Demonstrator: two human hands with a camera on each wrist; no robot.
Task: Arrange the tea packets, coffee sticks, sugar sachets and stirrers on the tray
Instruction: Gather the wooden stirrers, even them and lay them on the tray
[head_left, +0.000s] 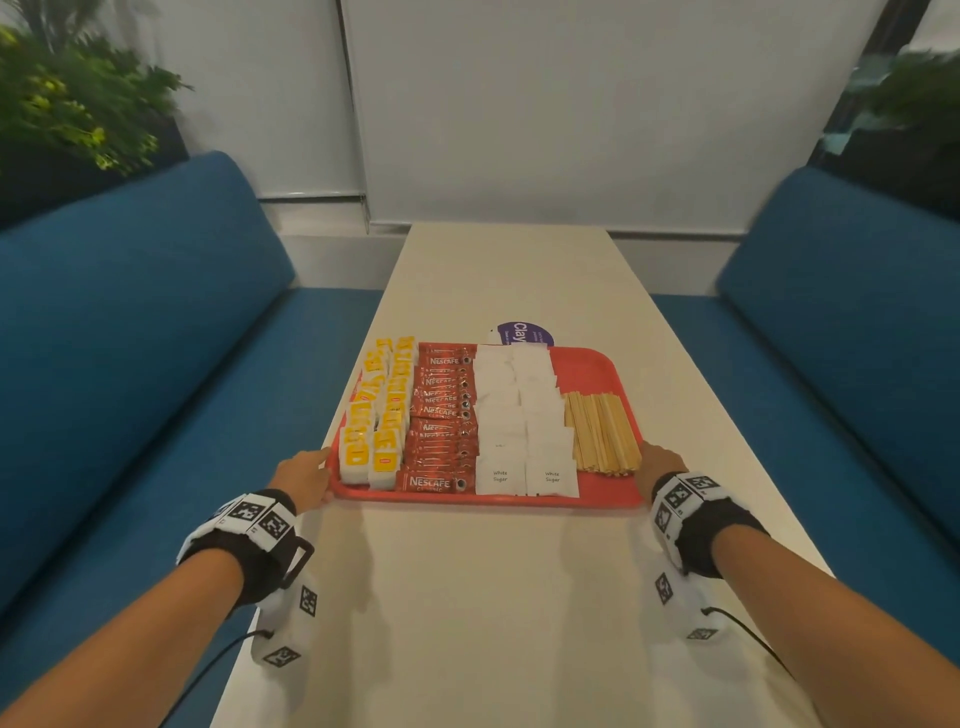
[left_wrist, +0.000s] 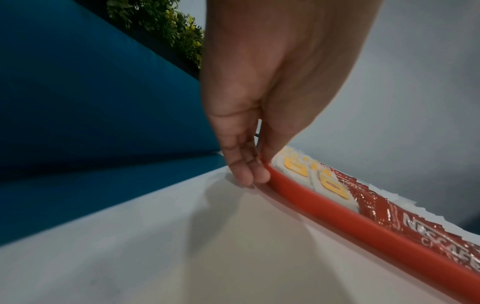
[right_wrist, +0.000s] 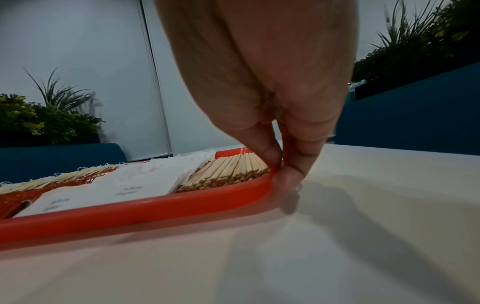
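A red tray (head_left: 608, 496) lies on the white table. On it stand rows of yellow tea packets (head_left: 382, 415), red coffee sticks (head_left: 444, 423), white sugar sachets (head_left: 524, 421) and a bundle of wooden stirrers (head_left: 602, 431). My left hand (head_left: 306, 475) pinches the tray's near left rim (left_wrist: 293, 189), thumb on top and fingers (left_wrist: 246, 174) under the edge. At the near right corner my right hand (head_left: 662, 460) pinches the rim (right_wrist: 182, 205) the same way, just beside the stirrers (right_wrist: 228, 170).
The long white table (head_left: 493, 597) runs between two blue sofas (head_left: 130, 374), with bare top in front of the tray. A purple round sticker (head_left: 522, 332) shows behind the tray. Green plants (head_left: 67, 109) stand behind the sofas.
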